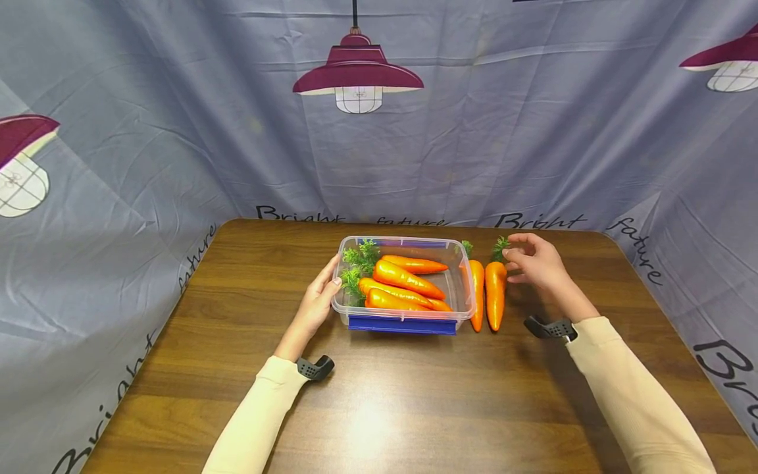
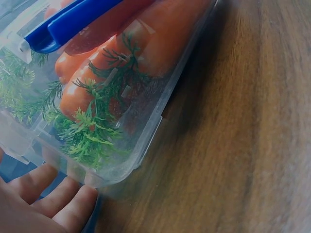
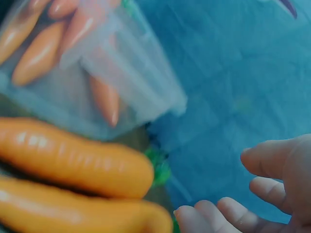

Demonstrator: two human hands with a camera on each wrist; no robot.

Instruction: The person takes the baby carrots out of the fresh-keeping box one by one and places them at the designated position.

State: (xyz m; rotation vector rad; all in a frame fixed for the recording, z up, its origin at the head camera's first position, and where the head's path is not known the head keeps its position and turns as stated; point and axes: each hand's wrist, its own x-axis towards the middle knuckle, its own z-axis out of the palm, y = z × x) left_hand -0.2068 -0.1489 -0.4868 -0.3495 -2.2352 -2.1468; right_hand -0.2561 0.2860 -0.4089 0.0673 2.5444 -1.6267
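A clear plastic container (image 1: 463, 289) with blue clips holds several orange toy carrots (image 1: 408, 276), their green tops toward its left end. My left hand (image 1: 316, 299) rests against the left side, thumb at the rim; in the left wrist view its fingertips (image 2: 87, 194) touch the outer wall. Two more carrots lie side by side just right of the container: an inner carrot (image 1: 477, 296) and an outer carrot (image 1: 495, 296). Beside the outer one's leafy top is my right hand (image 1: 539, 263), fingers parted and loosely bent. Nothing shows between those fingers in the right wrist view.
The brown wooden table (image 1: 379, 395) extends in front of the container and to both sides. Behind its far edge hangs a blue-grey curtain (image 1: 503, 131) printed with lamps and lettering. Each wrist wears a black band.
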